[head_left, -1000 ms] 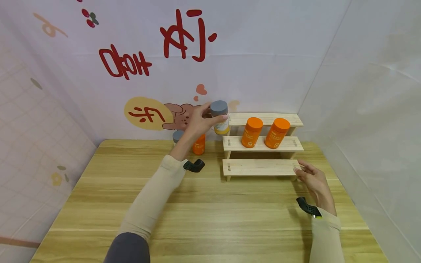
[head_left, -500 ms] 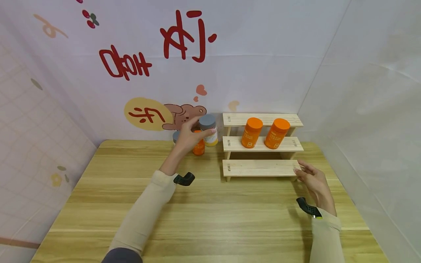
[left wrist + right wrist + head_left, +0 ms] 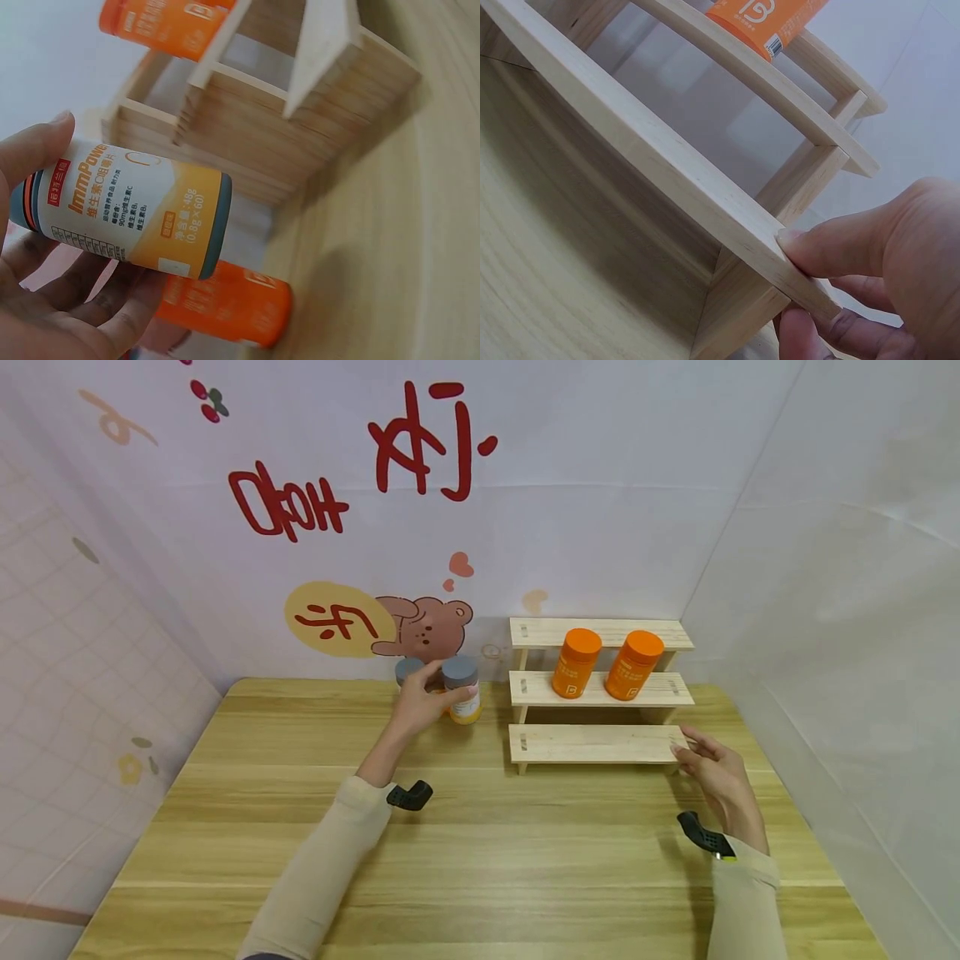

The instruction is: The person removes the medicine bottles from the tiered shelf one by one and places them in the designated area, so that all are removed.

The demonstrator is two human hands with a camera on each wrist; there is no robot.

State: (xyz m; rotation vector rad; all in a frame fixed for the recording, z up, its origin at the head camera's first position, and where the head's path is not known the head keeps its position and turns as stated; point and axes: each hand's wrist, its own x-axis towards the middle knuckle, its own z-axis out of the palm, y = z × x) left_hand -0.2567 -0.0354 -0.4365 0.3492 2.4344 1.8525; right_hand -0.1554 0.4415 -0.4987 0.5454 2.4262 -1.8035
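Observation:
My left hand (image 3: 416,703) grips a vitamin C tablet bottle (image 3: 142,210) with a grey lid and a white-and-yellow label, thumb on one side and fingers on the other. In the left wrist view it is held close in front of an orange bottle (image 3: 232,304) standing on the table. A second grey-lidded bottle (image 3: 407,670) is partly hidden behind the hand. At the right, my right hand (image 3: 722,777) pinches the right end of the lowest board of a three-step wooden rack (image 3: 592,745), thumb on top and fingers beneath.
Two orange bottles, one to the left (image 3: 576,664) and one to the right (image 3: 634,667), stand on the rack's middle step. The wooden table (image 3: 525,860) meets a printed cloth backdrop (image 3: 600,527) behind and at both sides.
My left hand has carried the grey-lidded bottle from beside the rack's top step leftward, down and nearer, in front of the orange bottle. My right hand stays on the rack.

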